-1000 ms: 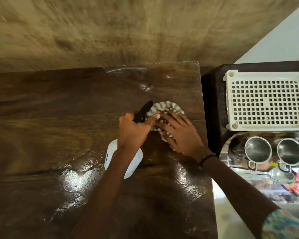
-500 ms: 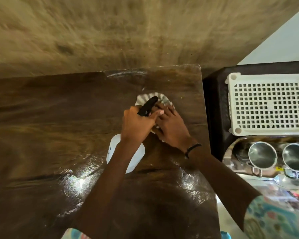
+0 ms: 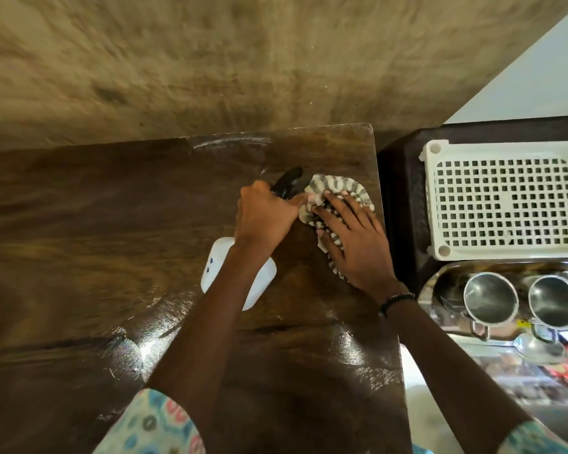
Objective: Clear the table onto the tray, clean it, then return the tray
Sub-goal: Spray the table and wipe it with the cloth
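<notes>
Two steel cups inside tray; left hand gripping spray bottle, right hand flat on cloth.

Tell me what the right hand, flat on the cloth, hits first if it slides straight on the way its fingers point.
Probably the left hand gripping the spray bottle; the right hand points toward it.

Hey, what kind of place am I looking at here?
Probably a home kitchen or dining corner: a glossy wooden table being wiped with a striped cloth, beside a steel tray holding two steel cups and a white plastic rack.
</notes>
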`<move>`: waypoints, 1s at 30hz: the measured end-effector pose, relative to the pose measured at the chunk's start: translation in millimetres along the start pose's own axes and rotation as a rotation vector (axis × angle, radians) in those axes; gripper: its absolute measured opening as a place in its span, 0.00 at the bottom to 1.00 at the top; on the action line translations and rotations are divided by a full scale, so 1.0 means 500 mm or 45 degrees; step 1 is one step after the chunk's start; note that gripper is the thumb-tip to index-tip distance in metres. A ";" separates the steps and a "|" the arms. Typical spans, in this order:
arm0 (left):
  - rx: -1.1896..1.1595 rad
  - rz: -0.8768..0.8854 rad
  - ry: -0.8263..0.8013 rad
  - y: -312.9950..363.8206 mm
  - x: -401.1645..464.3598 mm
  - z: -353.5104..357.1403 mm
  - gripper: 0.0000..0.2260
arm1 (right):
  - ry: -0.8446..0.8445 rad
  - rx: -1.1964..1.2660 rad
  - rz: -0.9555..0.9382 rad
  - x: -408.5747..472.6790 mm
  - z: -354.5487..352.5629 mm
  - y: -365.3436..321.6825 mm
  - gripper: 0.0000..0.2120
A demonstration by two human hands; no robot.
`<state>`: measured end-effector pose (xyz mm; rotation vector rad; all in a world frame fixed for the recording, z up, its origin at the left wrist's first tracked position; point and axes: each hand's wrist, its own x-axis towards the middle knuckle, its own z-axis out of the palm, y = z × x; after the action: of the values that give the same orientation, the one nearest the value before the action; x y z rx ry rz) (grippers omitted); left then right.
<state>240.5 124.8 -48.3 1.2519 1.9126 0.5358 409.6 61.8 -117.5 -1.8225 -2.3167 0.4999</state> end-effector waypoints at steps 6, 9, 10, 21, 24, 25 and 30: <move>-0.042 -0.140 -0.008 -0.030 0.016 -0.045 0.31 | 0.054 -0.013 -0.003 0.037 -0.011 0.027 0.20; -0.046 -0.151 0.032 -0.045 0.019 -0.071 0.30 | 0.059 -0.054 0.012 0.057 -0.016 0.043 0.21; -0.050 -0.165 0.049 -0.050 0.021 -0.080 0.30 | 0.057 -0.061 0.021 0.065 -0.018 0.048 0.21; -0.222 -0.267 0.110 -0.103 0.024 -0.175 0.35 | 0.090 -0.058 0.232 0.253 -0.012 -0.018 0.22; -0.282 -0.283 0.107 -0.115 0.013 -0.192 0.33 | 0.019 -0.081 0.091 0.314 0.019 -0.110 0.22; -0.297 -0.283 0.106 -0.122 0.010 -0.199 0.32 | -0.003 -0.073 0.028 0.331 0.034 -0.150 0.22; -0.337 -0.289 0.119 -0.161 -0.003 -0.221 0.30 | -0.121 -0.092 -0.208 0.372 0.105 -0.331 0.23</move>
<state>107.5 96.3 -36.2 0.8427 1.9549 0.7100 195.0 198.6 -124.2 -1.6538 -2.5516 0.4956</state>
